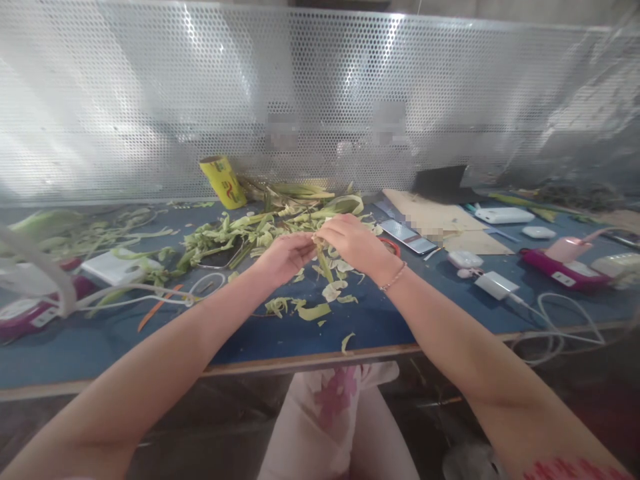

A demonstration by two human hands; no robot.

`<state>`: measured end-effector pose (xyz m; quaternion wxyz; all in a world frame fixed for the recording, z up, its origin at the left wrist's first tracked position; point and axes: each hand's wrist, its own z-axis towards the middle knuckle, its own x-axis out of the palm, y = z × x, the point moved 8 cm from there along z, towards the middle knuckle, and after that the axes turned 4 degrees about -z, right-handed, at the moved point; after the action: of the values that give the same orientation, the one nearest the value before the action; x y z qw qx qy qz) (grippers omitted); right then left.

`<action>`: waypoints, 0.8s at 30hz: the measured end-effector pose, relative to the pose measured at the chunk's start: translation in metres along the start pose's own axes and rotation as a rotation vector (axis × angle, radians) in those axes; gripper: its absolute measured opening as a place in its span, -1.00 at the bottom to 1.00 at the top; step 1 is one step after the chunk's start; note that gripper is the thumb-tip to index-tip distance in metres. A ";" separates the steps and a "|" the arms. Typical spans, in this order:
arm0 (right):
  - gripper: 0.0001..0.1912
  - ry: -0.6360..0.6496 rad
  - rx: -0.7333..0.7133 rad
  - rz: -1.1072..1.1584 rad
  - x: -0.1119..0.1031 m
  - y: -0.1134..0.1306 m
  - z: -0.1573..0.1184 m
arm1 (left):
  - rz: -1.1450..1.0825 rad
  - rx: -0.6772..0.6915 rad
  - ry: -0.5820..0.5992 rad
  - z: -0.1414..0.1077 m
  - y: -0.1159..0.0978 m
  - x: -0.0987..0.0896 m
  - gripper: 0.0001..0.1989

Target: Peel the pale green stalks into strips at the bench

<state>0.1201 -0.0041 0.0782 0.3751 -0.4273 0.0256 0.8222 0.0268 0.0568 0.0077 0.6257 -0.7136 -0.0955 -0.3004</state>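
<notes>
Both hands meet over the middle of the blue table. My left hand (pixel 290 255) is closed, its fingertips pinching one end of a thin green plant strip (pixel 324 265). Against it, my right hand (pixel 353 241) is also closed, fingers curled at the same strip, which hangs down between them. A heap of green stems and leaves (pixel 250 230) lies behind and to the left of the hands. Under them, pale curled peelings (pixel 314 311) are scattered towards the table's front edge.
A yellow cylinder (pixel 223 182) leans at the back before a perforated metal screen (pixel 345 80). On the right lie a phone (pixel 409 237), cardboard (pixel 440 213), a white charger (pixel 497 285), cables and a magenta power strip (pixel 565 270). At left sits a white box (pixel 113 265).
</notes>
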 end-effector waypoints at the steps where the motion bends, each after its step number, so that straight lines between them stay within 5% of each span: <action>1: -0.70 -0.003 -0.005 -0.010 0.000 0.000 0.000 | 0.007 0.002 0.003 0.000 0.000 0.000 -0.93; 24: -0.72 -0.029 -0.058 0.046 0.002 0.002 -0.002 | 0.052 0.004 -0.025 -0.001 0.001 0.000 -0.96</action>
<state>0.1196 -0.0047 0.0756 0.3437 -0.4253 0.0060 0.8372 0.0269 0.0551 0.0069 0.6334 -0.7183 -0.0856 -0.2748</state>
